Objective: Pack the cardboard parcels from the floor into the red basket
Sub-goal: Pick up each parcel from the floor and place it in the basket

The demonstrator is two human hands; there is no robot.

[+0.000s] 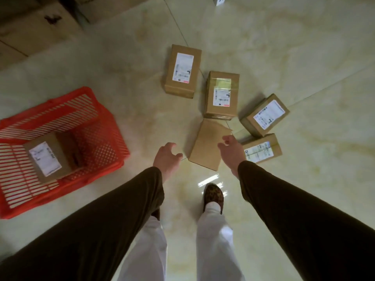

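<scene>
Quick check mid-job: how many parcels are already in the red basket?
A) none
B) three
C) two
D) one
D: a single labelled parcel lies inside the red basket; the other five remain on the floor, and both the left hand and the right hand are empty.

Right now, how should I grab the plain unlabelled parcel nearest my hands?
Clasp the plain parcel by its two long side faces, coming from above with the left hand and right hand on either side. It lies flat, and another parcel crowds its far end.

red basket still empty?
No, one labelled cardboard parcel already lies inside the red plastic basket; five remain on the floor.
</scene>
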